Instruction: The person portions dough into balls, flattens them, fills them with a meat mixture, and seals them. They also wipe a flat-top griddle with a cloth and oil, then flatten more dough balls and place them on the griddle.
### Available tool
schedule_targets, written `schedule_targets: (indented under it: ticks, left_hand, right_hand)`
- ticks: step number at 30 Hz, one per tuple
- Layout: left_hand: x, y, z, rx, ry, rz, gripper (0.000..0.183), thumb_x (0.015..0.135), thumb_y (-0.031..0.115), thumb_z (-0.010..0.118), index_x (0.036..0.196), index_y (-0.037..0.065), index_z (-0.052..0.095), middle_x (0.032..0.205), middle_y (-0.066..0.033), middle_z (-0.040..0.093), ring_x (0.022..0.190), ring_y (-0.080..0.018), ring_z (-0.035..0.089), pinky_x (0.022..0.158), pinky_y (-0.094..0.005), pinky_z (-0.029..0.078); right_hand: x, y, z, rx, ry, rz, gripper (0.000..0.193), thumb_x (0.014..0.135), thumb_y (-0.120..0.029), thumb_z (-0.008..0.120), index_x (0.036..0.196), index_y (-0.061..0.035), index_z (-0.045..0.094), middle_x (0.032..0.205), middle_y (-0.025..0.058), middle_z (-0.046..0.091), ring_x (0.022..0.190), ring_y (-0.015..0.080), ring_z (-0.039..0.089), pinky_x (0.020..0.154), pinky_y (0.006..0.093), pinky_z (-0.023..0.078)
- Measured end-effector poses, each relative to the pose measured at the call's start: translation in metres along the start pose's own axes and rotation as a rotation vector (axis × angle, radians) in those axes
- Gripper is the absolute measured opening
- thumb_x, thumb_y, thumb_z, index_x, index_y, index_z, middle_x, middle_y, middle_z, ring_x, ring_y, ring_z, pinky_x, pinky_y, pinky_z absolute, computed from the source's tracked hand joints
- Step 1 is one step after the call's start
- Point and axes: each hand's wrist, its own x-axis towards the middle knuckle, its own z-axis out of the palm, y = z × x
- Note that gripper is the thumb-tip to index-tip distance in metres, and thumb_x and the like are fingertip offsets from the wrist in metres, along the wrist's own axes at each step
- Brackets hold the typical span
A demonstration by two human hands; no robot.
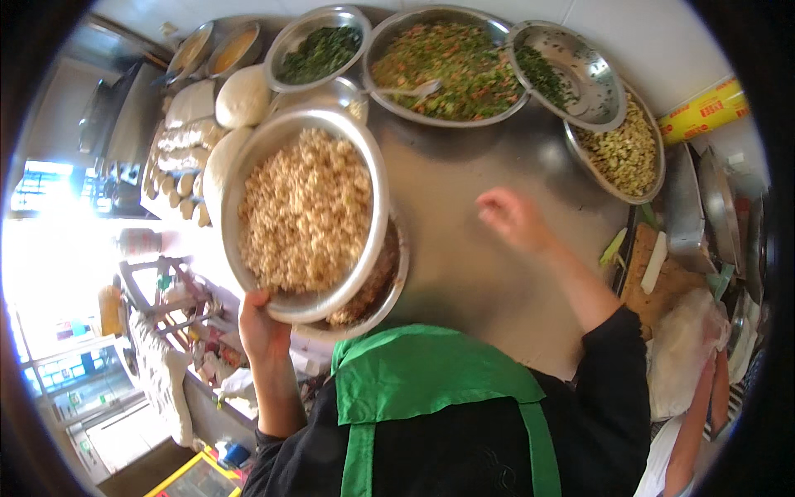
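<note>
My left hand (263, 323) grips the lower rim of a large metal bowl (379, 195). The bowl is tilted toward me and heaped with a light-brown, crumbly food (305, 211). Partly hidden below it stands another metal bowl (404, 265) holding a dark brown mixture (364, 298). Over the steel worktop (451, 273), my right hand (515, 219) hovers with loosely bent fingers, slightly blurred. Nothing shows in it.
Along the back stand metal bowls of dark chopped greens (319, 55), a mixed vegetable filling with a spoon (447, 70), and pale chopped pieces (621, 149). Dough (243, 97) lies left. At right are a cutting board (662, 277) and another person's arm (697, 422).
</note>
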Motion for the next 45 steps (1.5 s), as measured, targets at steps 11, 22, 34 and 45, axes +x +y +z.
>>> schedule_targets:
  ticks: [11,22,34,45]
  left_hand:
    - [-0.052,0.04,-0.119,0.004,0.16,0.347,0.039,0.083,0.005,0.052,0.12,-0.008,0.053,0.116,-0.0155,0.061,0.109,-0.0272,0.059,0.099,-0.0434,0.047]
    - [-0.105,0.022,-0.152,-0.089,0.265,0.419,0.018,0.081,-0.002,0.052,0.097,-0.005,0.06,0.096,-0.0131,0.065,0.09,-0.0239,0.064,0.086,-0.0388,0.055]
    - [-0.064,-0.043,-0.053,0.38,-0.101,0.183,0.011,0.08,-0.004,0.06,0.091,-0.003,0.063,0.09,-0.0106,0.068,0.08,-0.0204,0.066,0.073,-0.0309,0.053]
    - [-0.022,-0.241,0.107,0.738,-0.431,-0.482,0.015,0.085,0.007,0.065,0.097,-0.001,0.064,0.089,-0.0077,0.068,0.078,-0.0182,0.066,0.068,-0.0339,0.057]
  right_hand:
    - [-0.004,-0.051,0.17,1.117,0.042,0.839,0.042,0.095,-0.054,0.051,0.094,-0.0133,0.059,0.084,0.0007,0.064,0.075,0.0138,0.062,0.07,0.0301,0.051]
    - [0.009,-0.045,0.165,0.966,-0.058,0.804,0.039,0.095,-0.053,0.048,0.085,-0.0185,0.062,0.076,-0.0012,0.064,0.071,0.0122,0.061,0.067,0.0316,0.048]
    - [-0.096,-0.061,0.074,0.955,0.128,0.499,0.032,0.098,-0.037,0.053,0.103,-0.0068,0.062,0.098,0.0069,0.068,0.091,0.0185,0.066,0.081,0.0332,0.05]
    - [-0.283,-0.031,0.056,1.42,0.753,0.437,0.024,0.098,-0.019,0.053,0.118,-0.0065,0.056,0.12,0.0071,0.061,0.111,0.0254,0.057,0.098,0.0421,0.046]
